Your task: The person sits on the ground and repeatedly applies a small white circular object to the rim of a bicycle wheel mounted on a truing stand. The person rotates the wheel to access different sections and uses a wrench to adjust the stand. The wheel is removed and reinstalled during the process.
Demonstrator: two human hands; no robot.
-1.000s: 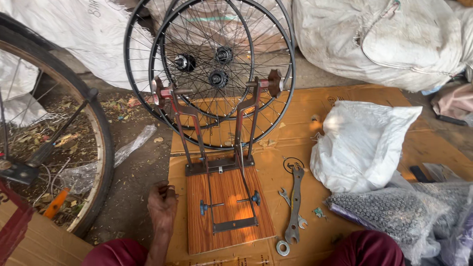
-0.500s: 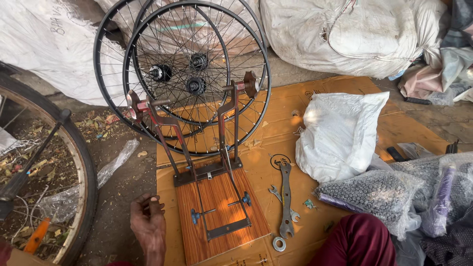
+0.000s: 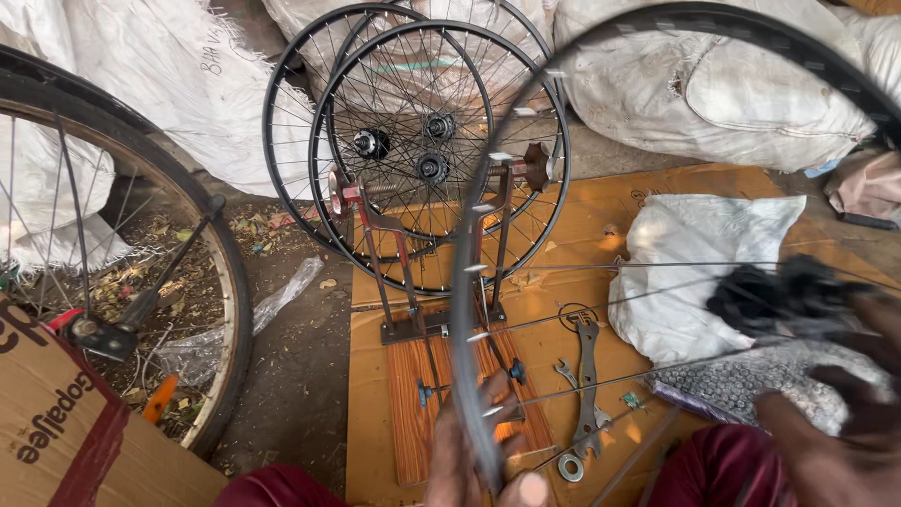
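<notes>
Now left hand (image 3: 474, 460) clenched on blurred wheel rim (image 3: 462, 310); right hand (image 3: 845, 422) grasps black hub (image 3: 774, 296), fingers curled.

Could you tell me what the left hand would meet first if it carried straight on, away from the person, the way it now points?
Probably the wooden base of the truing stand, just beyond the left hand gripping the blurred wheel rim; depth is unclear.

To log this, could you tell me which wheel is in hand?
The blurred near wheel, gripped by the left hand and right hand; the others lean on sacks.
</notes>
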